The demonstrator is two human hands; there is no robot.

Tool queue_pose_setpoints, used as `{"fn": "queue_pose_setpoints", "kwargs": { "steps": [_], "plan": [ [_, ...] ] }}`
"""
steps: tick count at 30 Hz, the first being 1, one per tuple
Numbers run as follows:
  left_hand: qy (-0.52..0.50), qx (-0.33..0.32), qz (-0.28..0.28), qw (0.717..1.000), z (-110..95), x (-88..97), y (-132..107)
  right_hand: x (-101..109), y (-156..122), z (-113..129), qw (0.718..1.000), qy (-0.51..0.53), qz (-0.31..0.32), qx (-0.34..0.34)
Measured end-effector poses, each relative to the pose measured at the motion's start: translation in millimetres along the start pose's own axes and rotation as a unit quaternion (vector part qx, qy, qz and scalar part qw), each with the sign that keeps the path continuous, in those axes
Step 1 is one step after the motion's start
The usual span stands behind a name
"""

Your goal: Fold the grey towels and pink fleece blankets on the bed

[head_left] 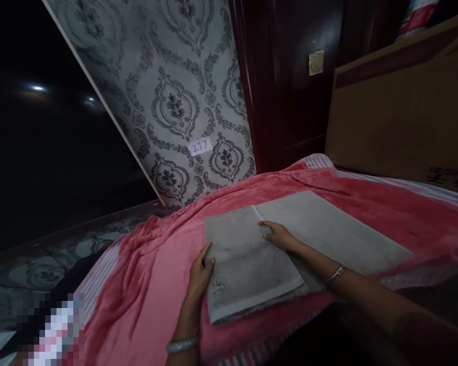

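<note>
A grey cloth (248,259) that looks like a towel lies on the pink blanket, its left part folded over in a layered panel. To the right, its single flat part (339,229) spreads out. My left hand (200,274) rests at the left edge of the folded panel, thumb and index finger apart and touching the cloth. On the panel's right edge lies my right hand (278,236), with index finger and thumb stretched out and apart on the fabric. The other fingers of both hands are partly hidden. A small dark mark (216,284) shows near the panel's lower left.
The pink blanket (164,269) with striped edges covers the surface beneath. A large cardboard box (400,112) stands at the back right. Behind are patterned wallpaper (175,107) with a paper label (200,146) reading 277, a dark door (290,101) and a black screen-like panel (61,152).
</note>
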State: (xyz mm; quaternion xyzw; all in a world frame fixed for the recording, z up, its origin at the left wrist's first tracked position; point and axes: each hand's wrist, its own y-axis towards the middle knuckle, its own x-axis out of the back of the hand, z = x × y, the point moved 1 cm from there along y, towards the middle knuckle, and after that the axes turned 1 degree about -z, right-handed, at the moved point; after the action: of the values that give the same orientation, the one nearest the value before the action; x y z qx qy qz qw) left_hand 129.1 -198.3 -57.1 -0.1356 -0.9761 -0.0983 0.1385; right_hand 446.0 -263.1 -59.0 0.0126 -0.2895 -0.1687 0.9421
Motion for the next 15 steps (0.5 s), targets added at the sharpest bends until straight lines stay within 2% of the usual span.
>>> {"fn": "queue_pose_setpoints", "kwargs": {
  "steps": [4,7,11,15],
  "plan": [
    [0.0,0.007,0.008,1.0,1,0.1,-1,4,-13,-1,1.0,-0.002,-0.009,-0.006],
    [-0.041,0.018,0.04,0.998,2,0.4,-2,6,-30,-2,1.0,-0.004,0.02,0.016],
    [-0.006,-0.014,0.033,0.999,0,0.4,-2,7,-51,-4,0.998,-0.022,0.032,0.041],
    [0.015,-0.017,0.037,0.999,-2,-0.4,-4,15,-56,-1,0.992,-0.11,0.064,0.019]
  ]
}}
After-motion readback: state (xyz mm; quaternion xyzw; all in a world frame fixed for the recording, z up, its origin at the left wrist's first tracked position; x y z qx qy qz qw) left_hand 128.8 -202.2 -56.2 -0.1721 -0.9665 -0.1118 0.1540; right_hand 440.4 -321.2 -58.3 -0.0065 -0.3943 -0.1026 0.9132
